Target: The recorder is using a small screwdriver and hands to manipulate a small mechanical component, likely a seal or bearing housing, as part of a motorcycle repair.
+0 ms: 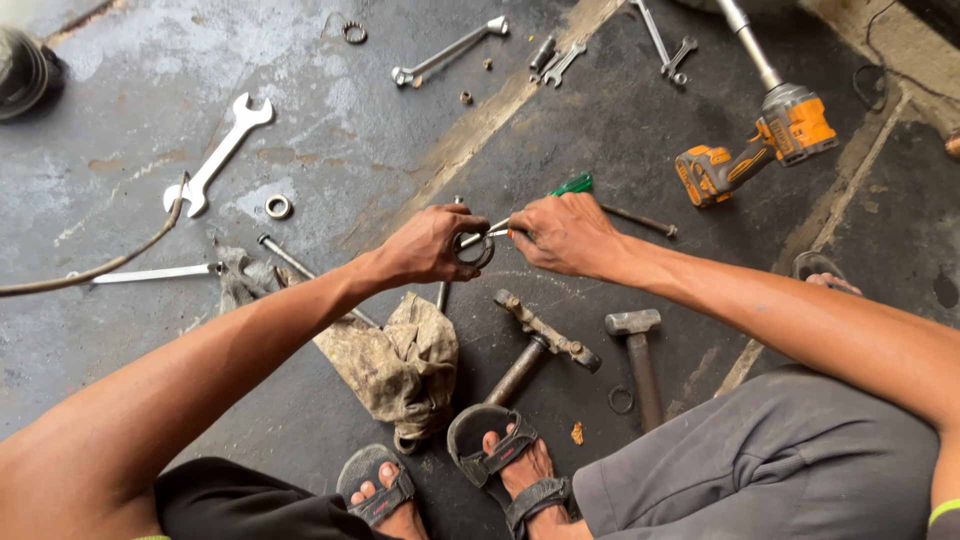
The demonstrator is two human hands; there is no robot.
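Note:
My left hand [425, 245] grips a dark metal ring [476, 250] between its fingers, above the grimy floor. My right hand [565, 233] holds a green-handled screwdriver [573, 184], whose shaft points into the ring. Both hands meet in the middle of the view, over a dirty rag [400, 365] and a long metal rod [310, 275] lying below them.
An orange cordless impact driver [755, 150] lies at the upper right. Two hammers [640, 365] rest near my sandalled feet [505, 455]. A large open-end wrench [215, 158], a washer [278, 207], smaller wrenches [448, 51] and nuts are scattered over the floor. A hose [100, 265] runs at left.

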